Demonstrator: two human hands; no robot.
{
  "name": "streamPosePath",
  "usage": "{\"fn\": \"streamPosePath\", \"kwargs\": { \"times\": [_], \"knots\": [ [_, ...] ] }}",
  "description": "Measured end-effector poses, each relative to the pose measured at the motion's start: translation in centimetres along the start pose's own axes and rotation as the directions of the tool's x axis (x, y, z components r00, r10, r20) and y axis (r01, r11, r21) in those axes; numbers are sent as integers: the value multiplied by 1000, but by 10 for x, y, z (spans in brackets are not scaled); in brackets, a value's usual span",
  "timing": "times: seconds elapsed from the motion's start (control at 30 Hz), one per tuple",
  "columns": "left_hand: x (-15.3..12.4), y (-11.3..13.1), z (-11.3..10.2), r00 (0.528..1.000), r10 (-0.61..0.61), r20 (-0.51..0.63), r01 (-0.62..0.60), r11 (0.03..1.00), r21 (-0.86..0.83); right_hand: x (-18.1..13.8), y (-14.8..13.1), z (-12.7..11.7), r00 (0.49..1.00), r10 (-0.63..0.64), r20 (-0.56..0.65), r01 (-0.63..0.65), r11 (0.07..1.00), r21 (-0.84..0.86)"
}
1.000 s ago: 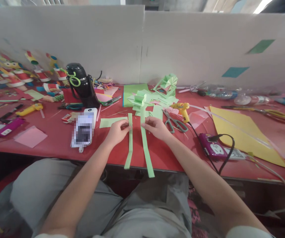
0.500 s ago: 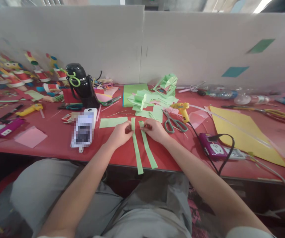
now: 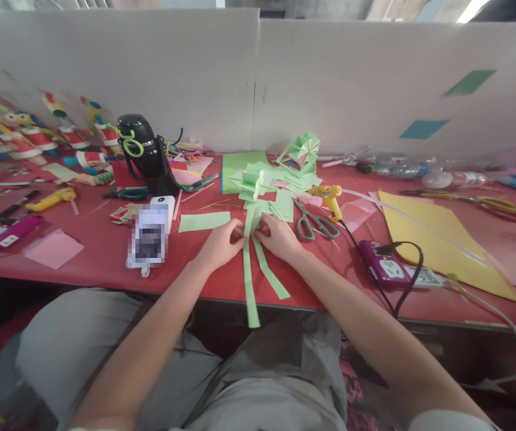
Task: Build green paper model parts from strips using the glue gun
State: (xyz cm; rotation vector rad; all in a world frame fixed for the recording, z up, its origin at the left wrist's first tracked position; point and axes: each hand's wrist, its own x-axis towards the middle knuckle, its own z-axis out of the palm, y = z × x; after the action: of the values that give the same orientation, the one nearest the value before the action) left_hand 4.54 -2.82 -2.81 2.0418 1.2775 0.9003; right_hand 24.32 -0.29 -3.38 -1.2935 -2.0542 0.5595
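Observation:
Two long light-green paper strips lie on the red table (image 3: 105, 263) in front of me, their far ends crossed. My left hand (image 3: 219, 242) pinches the top of the longer strip (image 3: 249, 287), which hangs over the table's near edge. My right hand (image 3: 276, 235) pinches the top of the shorter strip (image 3: 270, 272), which slants to the right. The two hands nearly touch where the strips meet. Just beyond them lies a pile of cut and folded green paper (image 3: 267, 182).
Grey scissors (image 3: 314, 222) and a yellow glue gun (image 3: 330, 199) lie to the right, with a purple power strip (image 3: 390, 272) and cable. A yellow sheet (image 3: 442, 239) lies further right. A phone (image 3: 149, 242), a black bottle (image 3: 143, 152) and a green rectangle (image 3: 204, 221) sit to the left.
The two strips were apart and parallel; my hands have come together, so the strip tops now cross and overlap between my fingers.

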Motion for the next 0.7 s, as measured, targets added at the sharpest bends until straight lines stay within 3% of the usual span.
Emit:
{"fn": "streamPosePath", "kwargs": {
  "times": [0.2, 0.53, 0.7],
  "knots": [
    [3, -9, -8, 992, 42, -121, -36, 998, 55, 0, 14, -21, 995, 63, -82, -65, 998, -17],
    [7, -25, -13, 980, -92, -179, 66, 986, -150, 5, 29, -28, 996, 60, -69, -62, 998, -30],
    [8, -27, -17, 985, -82, -154, 57, 986, -160, 4, 35, -46, 951, 170, -258, -194, 978, -72]
  ]
}}
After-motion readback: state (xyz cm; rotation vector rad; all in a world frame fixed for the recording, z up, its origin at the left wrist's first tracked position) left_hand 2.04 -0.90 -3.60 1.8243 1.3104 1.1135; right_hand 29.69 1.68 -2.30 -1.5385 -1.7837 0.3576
